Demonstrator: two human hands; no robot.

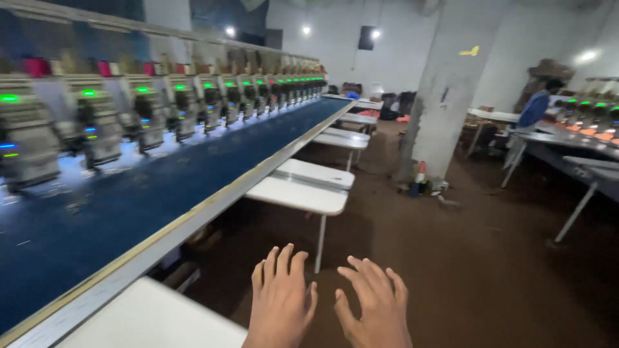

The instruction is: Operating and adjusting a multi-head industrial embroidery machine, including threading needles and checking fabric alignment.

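Note:
My left hand [280,299] and my right hand [375,303] hover side by side at the bottom middle of the head view, backs up, fingers spread, holding nothing. They hang over the brown floor, just right of a white side table [155,319] at the bottom left. A long embroidery machine stretches away on the left, with dark blue cloth [148,187] on its bed and a row of sewing heads [148,119] with green lights above it.
More white side tables [303,187] jut from the machine's edge toward the aisle. A thick concrete pillar [445,90] stands mid-room with small items at its base. At the right, a person in blue [535,109] stands by a second machine [580,151].

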